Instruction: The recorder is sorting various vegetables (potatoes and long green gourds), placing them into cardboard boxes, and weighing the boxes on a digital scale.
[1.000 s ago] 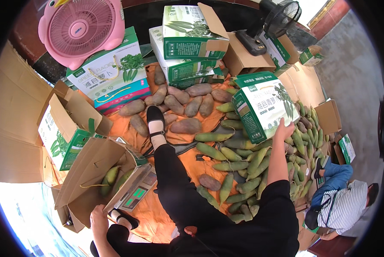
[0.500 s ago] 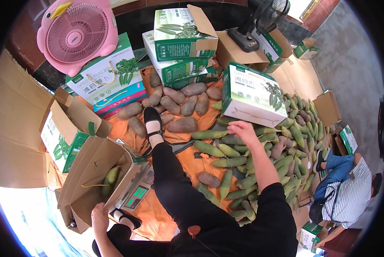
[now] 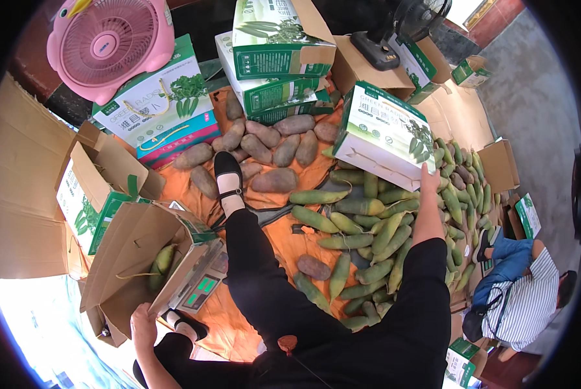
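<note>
Low on the left, my left hand (image 3: 144, 324) is closed on the near edge of an open cardboard box (image 3: 118, 253). Inside that box lie green radishes (image 3: 163, 260). The box rests at least partly on a digital scale (image 3: 201, 290) with a lit green display. My right arm reaches forward, and my right hand (image 3: 429, 179) grips the lower right corner of a white and green carton (image 3: 384, 136); some of its fingers are hidden. This carton sits tilted on a large heap of green radishes (image 3: 358, 206).
Brownish roots (image 3: 274, 181) lie on an orange sheet (image 3: 280, 249) around my outstretched foot. Behind them stand stacked cartons (image 3: 284, 61), a pink fan (image 3: 102, 48) and a black fan (image 3: 381, 48). Another open carton (image 3: 102, 194) is at left. A person in a striped shirt (image 3: 530, 301) works at right.
My right hand has moved right along the carton's lower edge to its corner. The carton has shifted slightly, showing more radishes beneath. My left hand stays at the box edge. The whole view has shifted a little.
</note>
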The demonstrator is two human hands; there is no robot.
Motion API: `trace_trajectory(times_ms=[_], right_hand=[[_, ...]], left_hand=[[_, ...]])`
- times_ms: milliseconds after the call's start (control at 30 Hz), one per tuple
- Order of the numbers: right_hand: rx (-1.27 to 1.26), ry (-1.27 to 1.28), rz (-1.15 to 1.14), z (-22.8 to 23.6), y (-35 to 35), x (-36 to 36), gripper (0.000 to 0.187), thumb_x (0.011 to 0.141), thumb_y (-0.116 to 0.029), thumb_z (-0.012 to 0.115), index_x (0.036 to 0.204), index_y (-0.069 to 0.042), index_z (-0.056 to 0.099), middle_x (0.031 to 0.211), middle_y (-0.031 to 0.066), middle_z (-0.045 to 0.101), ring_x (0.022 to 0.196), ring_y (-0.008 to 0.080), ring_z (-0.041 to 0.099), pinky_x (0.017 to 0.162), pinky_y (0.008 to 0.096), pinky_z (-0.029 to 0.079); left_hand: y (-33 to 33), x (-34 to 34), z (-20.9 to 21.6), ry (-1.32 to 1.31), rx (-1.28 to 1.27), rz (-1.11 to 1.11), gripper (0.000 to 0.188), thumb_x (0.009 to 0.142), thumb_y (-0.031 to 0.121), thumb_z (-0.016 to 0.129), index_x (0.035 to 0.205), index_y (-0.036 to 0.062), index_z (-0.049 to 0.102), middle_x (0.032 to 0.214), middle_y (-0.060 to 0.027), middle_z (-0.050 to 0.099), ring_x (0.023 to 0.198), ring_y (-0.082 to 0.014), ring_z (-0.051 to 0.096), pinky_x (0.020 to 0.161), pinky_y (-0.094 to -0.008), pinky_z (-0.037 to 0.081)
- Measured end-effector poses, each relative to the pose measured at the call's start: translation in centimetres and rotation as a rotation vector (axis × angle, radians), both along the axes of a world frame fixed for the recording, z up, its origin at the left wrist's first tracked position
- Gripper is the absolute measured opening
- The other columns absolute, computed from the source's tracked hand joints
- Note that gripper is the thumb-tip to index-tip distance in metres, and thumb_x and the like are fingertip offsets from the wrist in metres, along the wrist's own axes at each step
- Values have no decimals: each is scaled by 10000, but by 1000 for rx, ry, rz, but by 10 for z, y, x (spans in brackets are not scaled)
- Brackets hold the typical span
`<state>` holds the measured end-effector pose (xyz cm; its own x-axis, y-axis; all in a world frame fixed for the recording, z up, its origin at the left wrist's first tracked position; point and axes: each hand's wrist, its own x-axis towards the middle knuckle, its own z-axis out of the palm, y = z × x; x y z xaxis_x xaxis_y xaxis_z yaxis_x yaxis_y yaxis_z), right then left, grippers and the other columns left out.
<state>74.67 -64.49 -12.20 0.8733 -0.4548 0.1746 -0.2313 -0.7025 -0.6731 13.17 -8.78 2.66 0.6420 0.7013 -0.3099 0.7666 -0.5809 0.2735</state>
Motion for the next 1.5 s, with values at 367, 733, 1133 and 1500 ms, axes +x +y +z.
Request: trace_trajectory(times_ms=[367,733,1133,1500], right_hand=[[294,75,158,-100,65,-123,506,669,-191,784,1025,20,494,867,141,623,784,265,603,762,376,473],[225,-218,5,-68,74,-127,242,818,-143,624,988,12,546,928,117,572,862,234,557,834,353,453],[663,-75,123,15,56,13,879,708,-105,762,1396,51,237,1234,190,509,1074,242,523,932,329,405],[495,85,142,24,50,14,979,688,-1,727,1452,-123,128,920,48,588,496,109,484,373,227,295]], left_hand=[[4,-3,-4,35,-46,17,222,709,-16,586,929,-34,602,858,-228,592,870,-407,568,772,-437,434],[-5,1,10,33,-35,15,253,717,4,591,957,-76,581,888,-266,597,898,-426,571,794,-436,438],[-6,0,4,-11,24,21,215,699,-24,616,913,-43,604,865,-222,591,871,-400,569,764,-432,441],[0,6,10,101,-29,65,194,711,-14,609,905,-25,615,862,-219,593,861,-402,574,754,-429,446]])
